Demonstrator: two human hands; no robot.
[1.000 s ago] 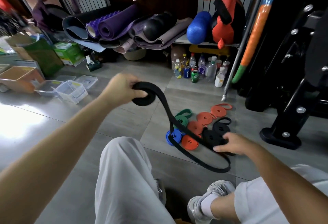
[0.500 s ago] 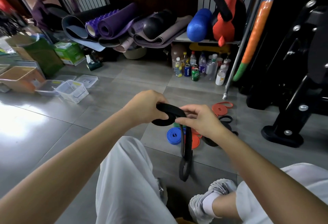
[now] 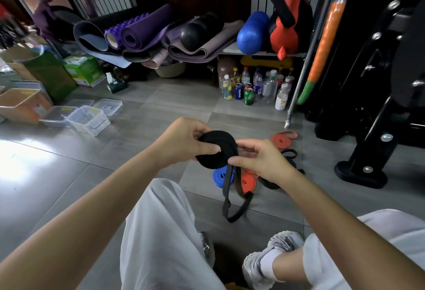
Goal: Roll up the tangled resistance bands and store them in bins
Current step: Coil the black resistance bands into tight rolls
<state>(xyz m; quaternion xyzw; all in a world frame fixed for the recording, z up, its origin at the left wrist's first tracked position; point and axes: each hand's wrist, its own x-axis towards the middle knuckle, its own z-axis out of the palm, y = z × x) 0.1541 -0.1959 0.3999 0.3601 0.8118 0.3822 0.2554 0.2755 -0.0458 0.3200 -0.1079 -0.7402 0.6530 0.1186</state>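
A black resistance band (image 3: 217, 151) is wound into a thick coil in front of me, above the floor. My left hand (image 3: 184, 142) grips the coil from the left, thumb pressed on its face. At the coil's right edge my right hand (image 3: 259, 161) pinches the band. A short loose loop of the band hangs down below the coil. On the floor behind lie rolled bands: a blue one (image 3: 222, 176), an orange one (image 3: 248, 181), another orange one (image 3: 281, 140) and black ones (image 3: 289, 154), partly hidden by my right hand. Clear plastic bins (image 3: 88, 119) stand open at the left.
An orange-tinted bin (image 3: 20, 103) and green boxes (image 3: 84, 70) sit at the far left. Bottles and cans (image 3: 249, 87) crowd the floor under a shelf holding rolled mats (image 3: 142, 34). A black machine base (image 3: 361, 174) stands at the right. My knees fill the foreground.
The black coil has grown thicker as more band was wound onto it. The hanging loop is shorter. Both hands rose slightly and stay together on the coil.
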